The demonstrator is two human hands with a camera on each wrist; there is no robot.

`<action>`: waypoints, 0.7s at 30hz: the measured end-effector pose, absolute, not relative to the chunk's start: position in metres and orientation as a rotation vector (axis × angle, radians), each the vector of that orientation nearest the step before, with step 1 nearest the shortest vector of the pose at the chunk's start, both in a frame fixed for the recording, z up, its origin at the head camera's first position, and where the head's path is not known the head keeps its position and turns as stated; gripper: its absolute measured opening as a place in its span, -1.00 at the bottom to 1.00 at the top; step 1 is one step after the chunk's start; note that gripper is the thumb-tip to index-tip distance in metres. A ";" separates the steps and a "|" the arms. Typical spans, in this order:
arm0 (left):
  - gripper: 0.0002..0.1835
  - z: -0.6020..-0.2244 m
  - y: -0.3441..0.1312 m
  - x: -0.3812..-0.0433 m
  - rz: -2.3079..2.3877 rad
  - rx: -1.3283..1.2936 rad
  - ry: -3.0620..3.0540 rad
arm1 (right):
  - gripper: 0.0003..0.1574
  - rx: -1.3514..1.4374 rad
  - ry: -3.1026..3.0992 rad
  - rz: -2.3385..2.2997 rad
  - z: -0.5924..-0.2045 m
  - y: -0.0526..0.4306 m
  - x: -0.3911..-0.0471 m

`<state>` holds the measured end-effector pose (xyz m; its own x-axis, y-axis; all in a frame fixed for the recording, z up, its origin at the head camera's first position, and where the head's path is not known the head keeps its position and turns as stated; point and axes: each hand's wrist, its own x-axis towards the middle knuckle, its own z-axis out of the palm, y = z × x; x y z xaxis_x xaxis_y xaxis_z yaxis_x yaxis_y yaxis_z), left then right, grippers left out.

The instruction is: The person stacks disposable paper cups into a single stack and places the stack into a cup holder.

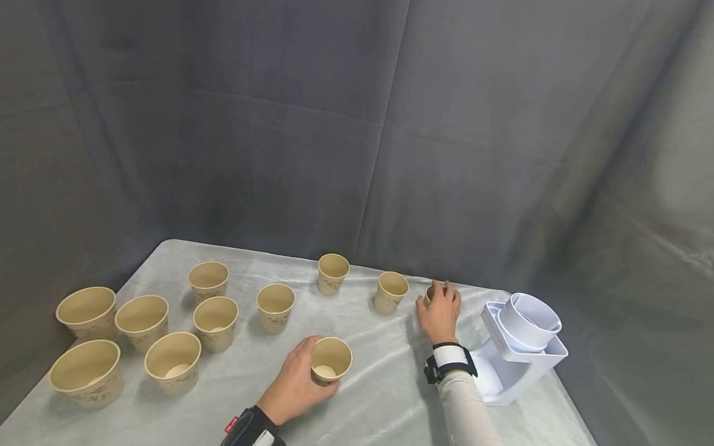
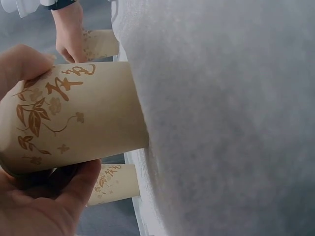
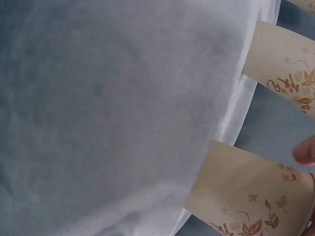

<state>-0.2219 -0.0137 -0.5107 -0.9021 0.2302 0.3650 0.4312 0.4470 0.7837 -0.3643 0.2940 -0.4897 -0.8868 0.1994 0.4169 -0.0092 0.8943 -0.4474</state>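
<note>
My left hand point(image 1: 301, 381) grips a beige paper cup point(image 1: 331, 359) by its side, near the front middle of the table. In the left wrist view, thumb and fingers lie on either side of this cup point(image 2: 83, 113), which bears brown leaf prints and lettering. My right hand point(image 1: 440, 310) reaches to the back right, its fingers spread around a smaller paper cup point(image 1: 429, 295), mostly hidden by the hand. The right wrist view shows the thumb point(image 3: 305, 150) just off the side of that cup point(image 3: 251, 191). Both cups stand upright.
Two more cups, one at the back point(image 1: 333, 274) and another point(image 1: 390, 292), stand left of the right hand. Several cups of differing sizes point(image 1: 89, 375) stand on the left. A white plastic stand point(image 1: 519, 353) with a round top piece is beside the right forearm. Grey cloth point(image 1: 279, 124) hangs behind.
</note>
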 end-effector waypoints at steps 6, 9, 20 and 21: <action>-0.28 -0.509 -0.013 -0.222 -1.440 -0.573 -2.503 | -0.44 -0.111 -2.530 0.628 -0.492 0.293 -0.364; -0.29 -0.509 -0.013 -0.221 -1.446 -0.571 -2.499 | -0.44 -0.095 -2.509 0.640 -0.493 0.291 -0.363; -0.29 -0.509 -0.013 -0.226 -1.443 -0.572 -2.471 | -0.40 -0.028 -2.469 0.653 -0.494 0.279 -0.354; -0.29 -0.509 -0.013 -0.227 -1.444 -0.570 -2.471 | -0.39 -0.021 -2.471 0.644 -0.494 0.278 -0.353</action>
<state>-0.2265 -0.0125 -0.5091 -0.9000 0.2170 0.3780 0.4358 0.4410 0.7846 -0.3530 0.2777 -0.4938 -0.8318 0.1544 0.5332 -0.1255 0.8833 -0.4516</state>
